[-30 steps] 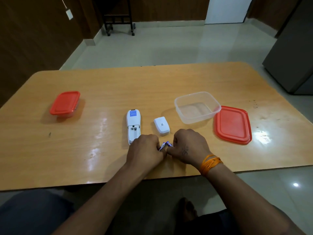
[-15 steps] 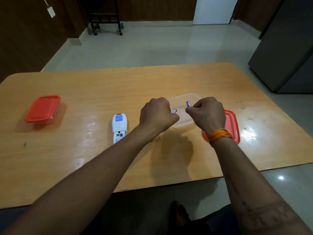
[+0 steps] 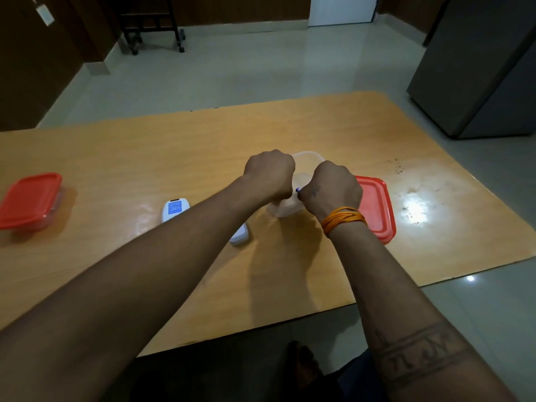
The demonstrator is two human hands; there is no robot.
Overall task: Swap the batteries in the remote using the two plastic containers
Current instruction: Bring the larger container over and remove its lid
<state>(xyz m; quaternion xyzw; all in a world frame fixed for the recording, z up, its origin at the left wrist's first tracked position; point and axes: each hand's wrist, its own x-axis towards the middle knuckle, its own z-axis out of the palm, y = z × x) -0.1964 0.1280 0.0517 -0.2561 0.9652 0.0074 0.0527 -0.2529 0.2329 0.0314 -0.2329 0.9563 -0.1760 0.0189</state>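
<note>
While both fists hover over the clear tub [image 3: 307,158], the right hand [image 3: 333,188] has its fingers curled around a blue battery [image 3: 297,190]; the left hand [image 3: 269,174] is curled too, contents hidden. Left on the surface [image 3: 145,158] lies the remote [image 3: 175,209]

We see a blue label [image 3: 175,206] with lines of print on the back of the white remote [image 3: 174,209], too small for us to read. We find no other text, brand or number anywhere.
</note>
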